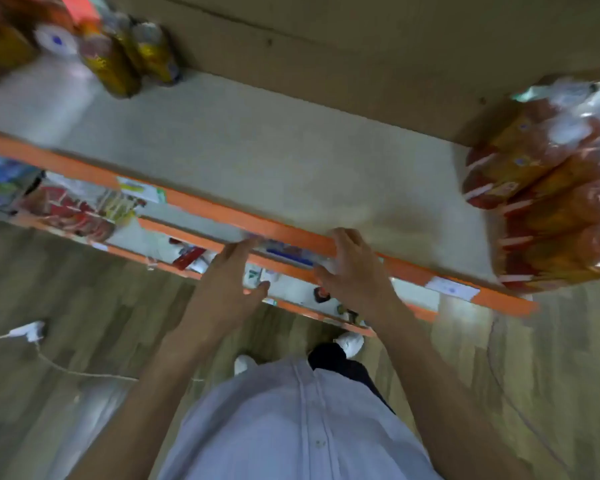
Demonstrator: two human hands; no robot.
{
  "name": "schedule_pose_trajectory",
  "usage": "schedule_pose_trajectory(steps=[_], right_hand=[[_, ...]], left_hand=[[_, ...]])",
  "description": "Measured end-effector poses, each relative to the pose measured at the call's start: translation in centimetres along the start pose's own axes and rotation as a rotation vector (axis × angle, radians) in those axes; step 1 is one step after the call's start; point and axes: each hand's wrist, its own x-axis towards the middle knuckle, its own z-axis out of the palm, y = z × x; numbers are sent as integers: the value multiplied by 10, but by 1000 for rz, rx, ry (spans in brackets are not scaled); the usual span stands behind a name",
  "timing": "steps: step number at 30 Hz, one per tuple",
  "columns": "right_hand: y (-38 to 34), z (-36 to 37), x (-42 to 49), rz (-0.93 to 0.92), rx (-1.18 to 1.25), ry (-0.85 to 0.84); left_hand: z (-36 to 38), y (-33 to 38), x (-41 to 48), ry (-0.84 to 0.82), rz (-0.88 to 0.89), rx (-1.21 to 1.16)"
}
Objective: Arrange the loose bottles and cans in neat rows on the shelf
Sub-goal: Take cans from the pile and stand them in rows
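Wood-patterned flooring [84,341] is noted beneath. At the orange shelf edge [201,206], the left hand [227,282] is held with fingers extended and empty. The right hand [352,271] is bent over that edge; grip or mere rest cannot be told. Yellow-labelled bottles [113,65], blurred, stand far left on the shelf [291,150]. They are judged full, fairly heavy and smooth-sided, so each is best encircled at mid-body.

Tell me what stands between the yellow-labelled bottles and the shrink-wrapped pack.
Nothing: the head view shows bare shelf board between the yellow-labelled bottles and the shrink-wrapped pack.
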Motion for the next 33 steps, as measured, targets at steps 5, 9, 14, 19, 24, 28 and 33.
schedule_pose_trajectory(steps=[5,9,14,19,24,28,33], right_hand=[[-113,81,-11,-235,56,-190],[-186,138,-13,-409,14,-350],[-254,186,-11,-549,-115,-537],[-291,209,3,-614,-178,-588],[-326,226,40,-627,-177,-641],[-360,233,87,-611,-160,-651],[-408,224,165,-589,-142,-611]], left_hand=[[-19,-117,-85,18,-162,110],[-44,-170,-156,162,-262,-31],[-69,-206,-212,286,-485,-162],[-80,-226,-224,345,-638,-241],[-97,-255,-204,377,-690,-305],[-129,-286,-165,384,-680,-290],[-191,-326,-96,365,-618,-255]])
